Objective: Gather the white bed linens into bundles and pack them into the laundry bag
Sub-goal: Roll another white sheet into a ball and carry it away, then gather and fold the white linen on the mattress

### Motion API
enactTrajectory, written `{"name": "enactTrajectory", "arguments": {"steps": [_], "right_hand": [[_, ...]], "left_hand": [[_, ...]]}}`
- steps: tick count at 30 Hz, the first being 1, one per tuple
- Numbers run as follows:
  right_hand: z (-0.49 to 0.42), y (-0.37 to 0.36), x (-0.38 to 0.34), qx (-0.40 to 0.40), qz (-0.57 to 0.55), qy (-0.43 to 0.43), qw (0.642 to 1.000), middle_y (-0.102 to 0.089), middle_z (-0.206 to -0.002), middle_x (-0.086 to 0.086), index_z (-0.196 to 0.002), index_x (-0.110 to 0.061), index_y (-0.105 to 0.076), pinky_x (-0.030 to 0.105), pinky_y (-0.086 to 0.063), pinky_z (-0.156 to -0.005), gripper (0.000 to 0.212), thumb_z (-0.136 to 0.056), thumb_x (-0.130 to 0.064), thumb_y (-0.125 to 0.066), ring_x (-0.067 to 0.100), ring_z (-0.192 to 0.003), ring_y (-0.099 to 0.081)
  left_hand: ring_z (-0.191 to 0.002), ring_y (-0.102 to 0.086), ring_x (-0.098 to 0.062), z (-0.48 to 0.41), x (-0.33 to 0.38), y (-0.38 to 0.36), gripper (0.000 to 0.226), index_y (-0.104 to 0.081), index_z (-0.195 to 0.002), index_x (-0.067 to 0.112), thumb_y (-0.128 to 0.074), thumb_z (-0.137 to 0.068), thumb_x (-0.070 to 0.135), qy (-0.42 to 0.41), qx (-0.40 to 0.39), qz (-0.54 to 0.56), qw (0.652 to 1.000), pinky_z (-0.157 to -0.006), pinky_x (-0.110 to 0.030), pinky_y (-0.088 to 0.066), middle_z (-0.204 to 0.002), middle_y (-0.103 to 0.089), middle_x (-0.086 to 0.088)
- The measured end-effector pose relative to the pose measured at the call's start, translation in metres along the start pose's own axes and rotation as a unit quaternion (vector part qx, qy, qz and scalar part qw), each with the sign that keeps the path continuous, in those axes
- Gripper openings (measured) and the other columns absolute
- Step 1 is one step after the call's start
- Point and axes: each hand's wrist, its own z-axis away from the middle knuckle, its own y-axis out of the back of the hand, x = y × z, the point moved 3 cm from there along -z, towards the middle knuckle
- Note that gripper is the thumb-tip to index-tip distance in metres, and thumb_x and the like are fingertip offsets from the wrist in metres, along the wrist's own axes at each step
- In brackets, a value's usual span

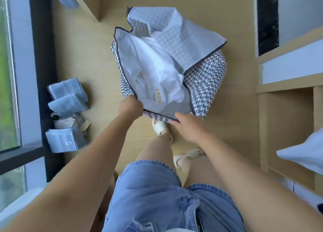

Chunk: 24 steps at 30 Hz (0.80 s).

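Observation:
A large houndstooth laundry bag [206,80] stands open on the wooden floor ahead of me. White bed linens [157,71] fill its inside, one piece showing small yellow marks. My left hand [132,106] grips the near left corner of the bag's dark-trimmed rim. My right hand [187,122] pinches the near edge of the rim further right. The bag's top flap lies folded back on the far right side.
Folded light blue towels [68,96] and a small pile of items [70,135] sit on the floor at the left by the window frame. Wooden bed frames [286,95] rise at the right, with a white pillow [304,153] on one. My legs and white slippers [160,126] stand just below the bag.

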Motion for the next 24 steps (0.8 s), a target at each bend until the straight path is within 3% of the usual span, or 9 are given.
{"name": "enactTrajectory", "arguments": {"steps": [6,8,12,15,18,24], "right_hand": [[0.047,0.005,0.015,0.111,-0.08,-0.004,0.991,-0.058,-0.097,0.012,-0.09,-0.005,-0.054,0.04,-0.045,-0.077,0.011,-0.093,-0.014,-0.047,0.031,-0.093,-0.052],[0.077,0.006,0.028,0.145,-0.092,-0.037,0.985,-0.059,-0.101,0.01,-0.094,-0.007,-0.055,0.036,-0.042,-0.073,0.013,-0.095,-0.016,-0.046,0.029,-0.093,-0.052],[0.163,-0.014,0.069,0.205,-0.148,-0.152,0.955,-0.063,-0.098,0.008,-0.097,-0.009,-0.057,0.034,-0.034,-0.065,0.016,-0.096,-0.02,-0.046,0.031,-0.089,-0.055],[0.254,-0.055,0.097,0.273,-0.228,-0.247,0.901,-0.065,-0.098,0.008,-0.097,-0.01,-0.06,0.033,-0.039,-0.069,0.015,-0.094,-0.021,-0.049,0.03,-0.092,-0.056],[0.357,-0.118,0.11,0.34,-0.309,-0.331,0.824,-0.066,-0.095,0.008,-0.095,-0.01,-0.062,0.034,-0.041,-0.071,0.014,-0.092,-0.02,-0.051,0.028,-0.089,-0.058],[0.533,-0.265,0.089,0.401,-0.406,-0.465,0.677,-0.062,-0.085,0.006,-0.095,-0.009,-0.06,0.032,-0.039,-0.066,0.018,-0.094,-0.024,-0.05,0.024,-0.079,-0.056]], "left_hand": [[-0.095,-0.061,-0.033,0.033,0.029,-0.025,0.026,-0.056,-0.109,0.009,-0.044,-0.086,0.011,-0.078,-0.018,-0.031,0.996,-0.083,-0.035,-0.05,-0.103,-0.065,-0.013],[-0.104,-0.062,-0.034,0.063,0.044,-0.052,0.034,-0.056,-0.121,0.007,-0.047,-0.089,0.013,-0.131,-0.069,-0.061,0.987,-0.091,-0.039,-0.05,-0.114,-0.065,-0.016],[-0.107,-0.06,-0.036,0.142,0.063,-0.123,0.038,-0.056,-0.124,0.005,-0.049,-0.087,0.012,-0.239,-0.149,-0.177,0.943,-0.09,-0.039,-0.05,-0.114,-0.064,-0.02],[-0.107,-0.061,-0.036,0.206,0.064,-0.189,0.032,-0.061,-0.119,0.003,-0.05,-0.091,0.014,-0.312,-0.214,-0.25,0.892,-0.092,-0.04,-0.05,-0.114,-0.065,-0.021],[-0.105,-0.062,-0.035,0.284,0.049,-0.258,0.033,-0.059,-0.121,0.006,-0.052,-0.091,0.019,-0.387,-0.249,-0.297,0.837,-0.093,-0.041,-0.05,-0.115,-0.066,-0.019],[-0.103,-0.062,-0.039,0.455,-0.052,-0.377,0.031,-0.06,-0.119,0.004,-0.057,-0.091,0.017,-0.467,-0.376,-0.394,0.697,-0.092,-0.043,-0.051,-0.11,-0.066,-0.023]]}}
